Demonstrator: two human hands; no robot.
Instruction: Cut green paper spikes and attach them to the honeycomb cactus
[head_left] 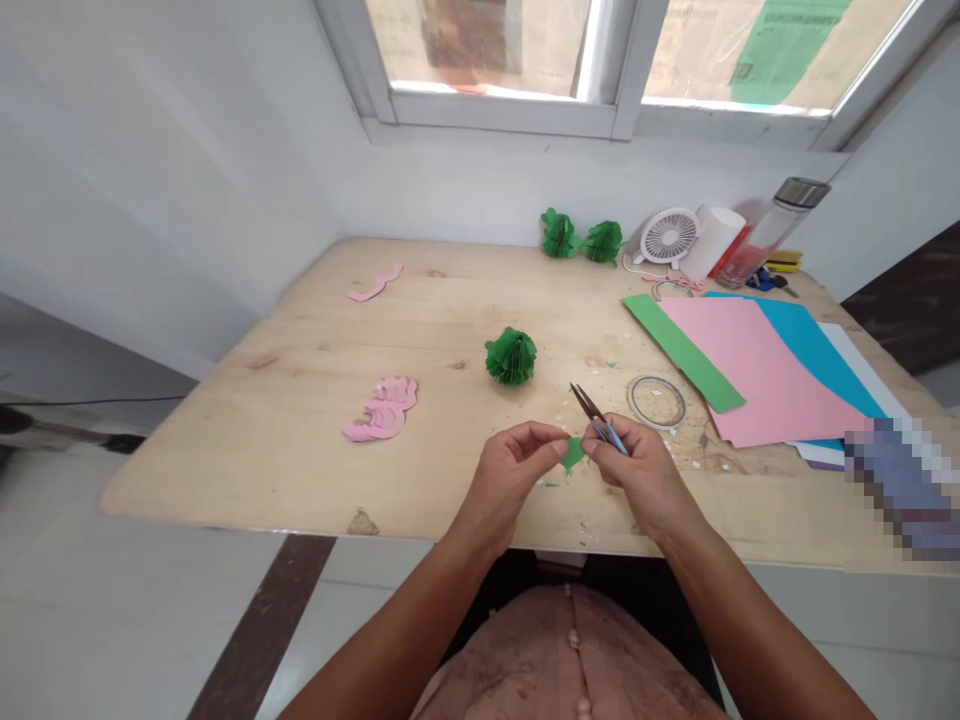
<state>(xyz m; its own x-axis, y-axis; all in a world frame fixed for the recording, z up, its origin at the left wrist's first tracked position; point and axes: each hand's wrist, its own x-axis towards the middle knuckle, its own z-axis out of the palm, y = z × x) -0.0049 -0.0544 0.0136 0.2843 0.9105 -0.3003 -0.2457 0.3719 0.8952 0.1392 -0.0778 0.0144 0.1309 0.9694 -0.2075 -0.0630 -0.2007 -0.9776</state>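
A small green paper piece (573,454) is pinched at its left edge by my left hand (511,470), fingers closed. My right hand (637,465) is closed too; it holds tweezers (596,412) with blue handles and dark pointed tips aimed up and left, and its fingertips touch the paper's right edge. Tiny green scraps lie on the wood under the paper. Beyond my hands stands a round, pleated green paper ornament (511,357). Right of it a ring of tape (657,402) lies flat. Pink scalloped paper pieces (386,410) are stacked to the left.
Coloured paper sheets (757,370) overlap on the table's right side, near a pixelated patch. Two more green ornaments (581,238), a small white fan (669,236), a white roll (716,240) and a bottle (776,230) stand along the wall. A pink strip (375,284) lies far left.
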